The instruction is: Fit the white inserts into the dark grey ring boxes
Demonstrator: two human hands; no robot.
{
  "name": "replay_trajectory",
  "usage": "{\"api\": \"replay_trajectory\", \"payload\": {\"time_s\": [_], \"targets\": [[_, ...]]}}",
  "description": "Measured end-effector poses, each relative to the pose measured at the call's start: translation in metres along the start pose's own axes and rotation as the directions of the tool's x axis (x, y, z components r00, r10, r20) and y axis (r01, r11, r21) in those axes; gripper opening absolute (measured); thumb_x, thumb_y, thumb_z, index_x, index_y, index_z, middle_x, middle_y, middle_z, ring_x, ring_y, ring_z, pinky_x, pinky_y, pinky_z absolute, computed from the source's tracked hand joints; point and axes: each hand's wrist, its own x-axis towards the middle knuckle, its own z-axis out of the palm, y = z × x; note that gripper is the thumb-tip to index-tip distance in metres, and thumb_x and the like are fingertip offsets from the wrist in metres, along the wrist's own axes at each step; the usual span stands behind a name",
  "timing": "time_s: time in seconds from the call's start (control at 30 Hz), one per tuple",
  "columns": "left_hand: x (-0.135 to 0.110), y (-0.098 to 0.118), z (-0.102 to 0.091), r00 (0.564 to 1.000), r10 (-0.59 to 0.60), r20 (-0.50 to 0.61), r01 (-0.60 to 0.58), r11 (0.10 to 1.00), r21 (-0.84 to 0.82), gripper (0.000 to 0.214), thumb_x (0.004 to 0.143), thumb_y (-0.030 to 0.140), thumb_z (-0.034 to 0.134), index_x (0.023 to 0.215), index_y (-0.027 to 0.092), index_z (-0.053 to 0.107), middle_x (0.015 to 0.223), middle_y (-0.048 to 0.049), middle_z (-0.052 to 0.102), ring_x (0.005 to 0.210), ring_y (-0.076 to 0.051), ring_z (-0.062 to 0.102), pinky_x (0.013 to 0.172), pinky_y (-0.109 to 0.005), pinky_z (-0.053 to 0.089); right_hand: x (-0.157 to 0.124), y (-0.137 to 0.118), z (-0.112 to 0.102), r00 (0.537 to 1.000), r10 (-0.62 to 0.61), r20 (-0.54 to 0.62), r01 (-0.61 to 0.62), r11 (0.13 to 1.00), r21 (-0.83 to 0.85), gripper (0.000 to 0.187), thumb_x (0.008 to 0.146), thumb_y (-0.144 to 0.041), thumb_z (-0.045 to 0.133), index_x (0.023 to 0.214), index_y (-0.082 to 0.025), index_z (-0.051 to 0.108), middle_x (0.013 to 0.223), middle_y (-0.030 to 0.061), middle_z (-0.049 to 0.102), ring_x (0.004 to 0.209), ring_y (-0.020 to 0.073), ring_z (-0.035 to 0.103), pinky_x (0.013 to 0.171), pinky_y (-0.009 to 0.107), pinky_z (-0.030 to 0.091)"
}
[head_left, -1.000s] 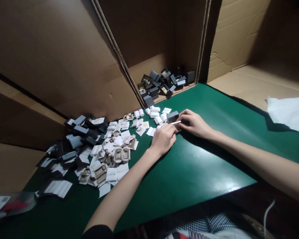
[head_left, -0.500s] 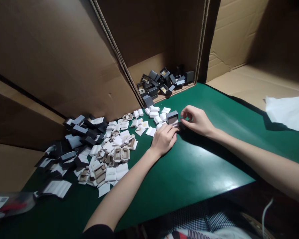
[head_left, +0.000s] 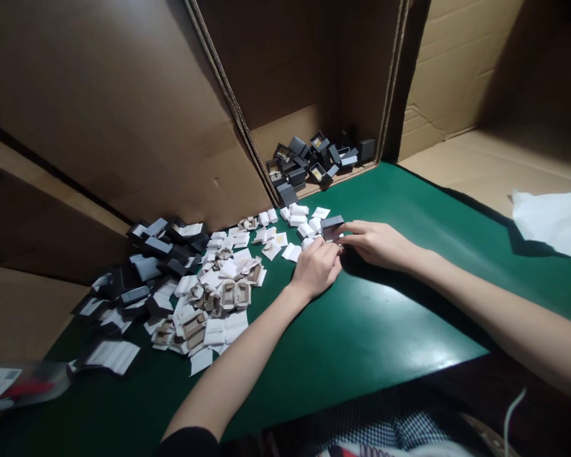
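Observation:
A small dark hinged box (head_left: 332, 223) stands with its lid raised between my hands. My left hand (head_left: 315, 268) is closed around its near left side and hides much of the base. From the right, my right hand (head_left: 378, 244) has its fingertips drawn together at the box's open side, against the lid and inner edge. Whether anything thin lies between those fingertips cannot be made out. Just left of the box are several small white folded papers (head_left: 297, 216). A larger heap of white papers and greyish card inserts (head_left: 235, 295) spreads beside my left forearm.
Similar dark boxes (head_left: 297, 171) fill the floor of a cardboard compartment (head_left: 290, 120) at the back. More dark boxes (head_left: 157, 247) lie in a pile at left. A clear plastic bag (head_left: 33, 384) is at lower left, white sheeting (head_left: 552, 219) at right, on the green table (head_left: 400, 317).
My right hand has moved left onto the box, its curled fingers straightening. The box's lid appears tilted further forward. My left hand stays at the box, and the view has shifted slightly.

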Motion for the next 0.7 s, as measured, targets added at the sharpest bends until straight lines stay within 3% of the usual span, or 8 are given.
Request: {"api": "replay_trajectory", "payload": {"time_s": [0.3, 0.5, 0.7], "targets": [[-0.001, -0.002, 0.003, 1.0, 0.0, -0.017, 0.0, 1.0, 0.012, 0.016, 0.088, 0.016, 0.043, 0.093, 0.015, 0.059, 0.09, -0.0069, 0.064, 0.087, -0.021, 0.052, 0.076, -0.033, 0.047, -0.002, -0.009, 0.008, 0.998, 0.022, 0.061, -0.007, 0.971, -0.238, 0.034, 0.084, -0.009, 0.043, 0.105, -0.021, 0.067, 0.131, 0.0078, 0.057, 0.086, 0.0204, 0.064, 0.064, 0.03, 0.048], [-0.001, -0.002, 0.003, 0.999, -0.016, -0.051, 0.017, 1.0, 0.017, 0.016, 0.086, 0.015, 0.045, 0.091, 0.014, 0.06, 0.088, -0.0063, 0.064, 0.086, -0.022, 0.052, 0.076, -0.034, 0.046, -0.002, -0.012, 0.012, 0.997, 0.024, 0.075, 0.0, 0.951, -0.308, 0.032, 0.086, -0.01, 0.042, 0.108, -0.018, 0.064, 0.131, 0.0085, 0.055, 0.086, 0.019, 0.064, 0.069, 0.03, 0.049], [-0.007, -0.003, -0.007, 0.979, -0.12, -0.164, 0.107, 0.99, -0.091, 0.027, 0.081, 0.007, 0.045, 0.102, 0.017, 0.058, 0.113, -0.0059, 0.062, 0.101, -0.022, 0.051, 0.086, -0.036, 0.044, -0.001, -0.01, 0.007, 0.99, 0.091, 0.107, -0.052, 0.946, -0.32, 0.037, 0.083, -0.008, 0.043, 0.115, -0.018, 0.061, 0.136, 0.008, 0.051, 0.093, 0.0209, 0.064, 0.072, 0.03, 0.051]]}}
